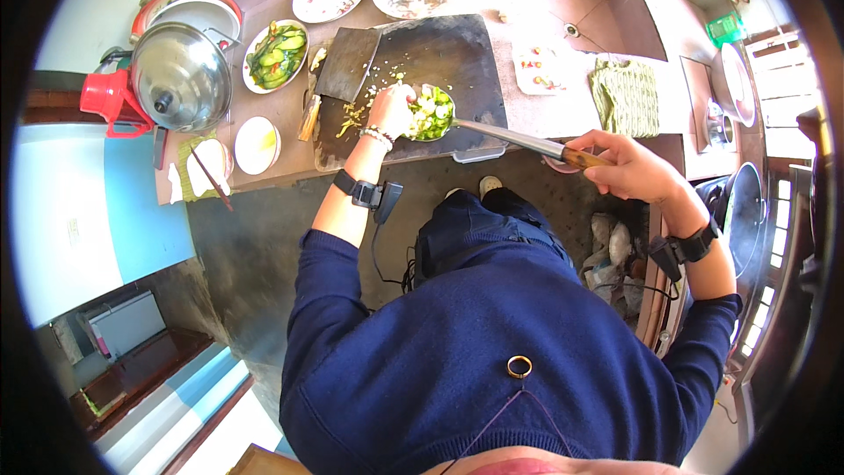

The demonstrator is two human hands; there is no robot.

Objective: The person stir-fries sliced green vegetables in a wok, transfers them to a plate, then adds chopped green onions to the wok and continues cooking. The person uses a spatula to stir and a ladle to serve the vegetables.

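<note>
My right hand grips the wooden handle of a metal ladle. The ladle's bowl rests over a dark cutting board and holds chopped green vegetable pieces. At the left edge of that bowl, my left hand touches the green pieces with bent fingers; whether it pinches any is hidden. A cleaver's broad dark blade lies on the board's left part, its wooden handle towards me. Small chopped yellowish bits are scattered beside the blade and my left hand.
Left of the board stand a plate of sliced green vegetables, a small bowl and a metal lid. Two plates lie behind. To the right are a white tray with red bits, a green cloth, a sink and a steaming wok.
</note>
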